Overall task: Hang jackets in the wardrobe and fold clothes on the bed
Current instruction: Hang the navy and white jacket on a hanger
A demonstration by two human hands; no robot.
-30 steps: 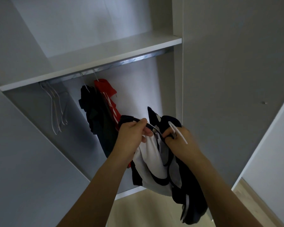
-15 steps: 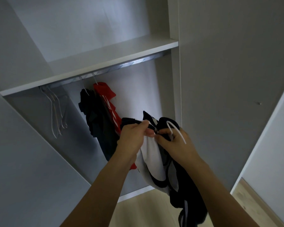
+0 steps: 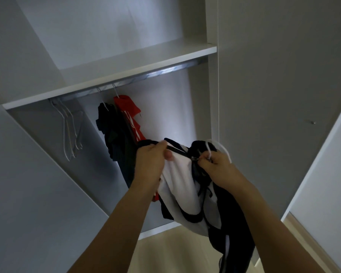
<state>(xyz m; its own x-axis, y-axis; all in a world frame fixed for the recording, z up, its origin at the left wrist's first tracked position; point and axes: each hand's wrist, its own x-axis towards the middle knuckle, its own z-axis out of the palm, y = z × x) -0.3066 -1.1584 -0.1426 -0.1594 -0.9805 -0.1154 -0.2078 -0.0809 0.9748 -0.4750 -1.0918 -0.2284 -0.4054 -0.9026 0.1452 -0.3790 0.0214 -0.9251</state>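
1. The left hand (image 3: 149,164) gripped the dark zipper edge of a navy-and-white jacket (image 3: 187,194), fingers curled round the fabric.
2. The right hand (image 3: 218,167) pinched the zipper pull (image 3: 195,159) and also held the white hanger (image 3: 220,147) — its hook curved over the knuckles.
3. The jacket hung between both hands, in front of the open wardrobe (image 3: 212,26), below the metal rail (image 3: 165,70).
4. On the rail hung a red jacket (image 3: 129,113) and, just left of it, a dark jacket (image 3: 111,131) — empty hangers (image 3: 70,131) farther left.
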